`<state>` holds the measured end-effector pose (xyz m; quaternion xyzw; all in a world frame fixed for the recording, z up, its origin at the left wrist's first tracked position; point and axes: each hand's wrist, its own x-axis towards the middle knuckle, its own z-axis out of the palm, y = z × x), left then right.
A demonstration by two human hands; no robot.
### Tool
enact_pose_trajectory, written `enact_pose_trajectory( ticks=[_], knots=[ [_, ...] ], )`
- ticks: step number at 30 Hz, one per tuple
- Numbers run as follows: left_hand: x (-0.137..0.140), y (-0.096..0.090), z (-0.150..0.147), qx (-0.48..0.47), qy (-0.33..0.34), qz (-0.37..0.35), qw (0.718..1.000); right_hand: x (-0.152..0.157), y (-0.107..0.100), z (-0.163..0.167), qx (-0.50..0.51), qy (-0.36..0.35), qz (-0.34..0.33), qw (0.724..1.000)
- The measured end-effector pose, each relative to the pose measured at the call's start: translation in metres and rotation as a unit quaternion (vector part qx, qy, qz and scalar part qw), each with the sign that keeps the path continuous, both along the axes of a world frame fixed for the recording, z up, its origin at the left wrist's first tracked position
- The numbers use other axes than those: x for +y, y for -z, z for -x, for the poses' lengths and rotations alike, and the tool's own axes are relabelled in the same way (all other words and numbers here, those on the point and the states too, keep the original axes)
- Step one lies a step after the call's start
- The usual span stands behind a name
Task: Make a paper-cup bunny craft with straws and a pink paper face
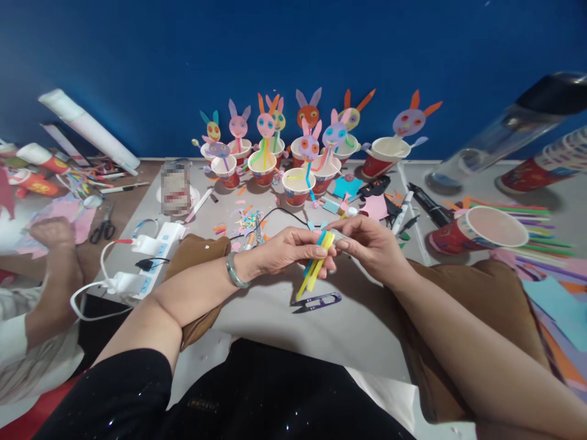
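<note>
My left hand (293, 250), with a bangle on its wrist, is closed around a few short yellow and blue straws (316, 269). They slant down to the left between thumb and fingers. My right hand (371, 245) is closed in a pinch right beside their upper ends, on something pale and see-through that I cannot make out. Below both hands, small purple thread snips (317, 302) lie on the grey table. Behind them stands a group of paper cups with rabbit faces, the nearest cup (298, 186) having a purple face (309, 147) on a blue straw.
At left is a power strip (160, 260) with plugs, beside another person's hand (52, 232) and black scissors (103, 226). A paper cup (477, 232) lies tilted at right near loose coloured straws (536, 229). Paper scraps (250, 220) and a clear bottle (486, 140) stand around.
</note>
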<state>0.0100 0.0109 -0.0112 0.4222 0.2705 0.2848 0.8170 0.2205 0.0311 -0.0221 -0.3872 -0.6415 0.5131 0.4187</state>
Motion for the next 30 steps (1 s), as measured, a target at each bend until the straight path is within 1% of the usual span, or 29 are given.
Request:
enact_pose_trajectory(
  ticks=[4, 8, 10, 14, 16, 18, 21, 25, 30],
  knots=[
    [-0.0001, -0.0004, 0.0007, 0.010, 0.002, -0.004, 1.000, 0.0012, -0.0016, -0.0011, -0.065, 0.015, -0.066, 0.996],
    [-0.0004, 0.0013, 0.0005, 0.007, 0.001, -0.010, 1.000, 0.0016, -0.0028, -0.0019, -0.097, 0.036, -0.091, 0.990],
    [-0.0004, 0.0011, -0.0002, -0.001, -0.002, -0.013, 1.000, 0.0014, -0.0030, -0.0026, -0.093, 0.036, -0.091, 0.991],
    [0.0003, -0.0019, -0.0017, -0.001, -0.025, -0.001, 1.000, 0.0001, -0.0021, -0.0041, -0.057, -0.011, -0.074, 0.996],
    [0.0007, -0.0033, -0.0021, 0.000, -0.033, 0.004, 0.999, -0.0006, -0.0014, -0.0042, -0.034, -0.021, -0.064, 0.997],
    [0.0008, -0.0037, -0.0020, 0.001, -0.033, 0.003, 0.999, -0.0008, -0.0014, -0.0038, -0.028, -0.021, -0.058, 0.998],
    [0.0005, -0.0026, -0.0014, 0.010, -0.028, -0.009, 1.000, -0.0002, -0.0031, -0.0029, -0.054, -0.022, -0.057, 0.997],
    [-0.0002, -0.0013, -0.0007, 0.009, -0.022, -0.029, 0.999, 0.0021, -0.0030, -0.0025, -0.073, 0.001, -0.057, 0.996],
    [-0.0006, -0.0030, -0.0008, -0.013, -0.023, -0.033, 0.999, 0.0031, 0.0023, -0.0030, -0.046, 0.011, -0.047, 0.998]
  ],
)
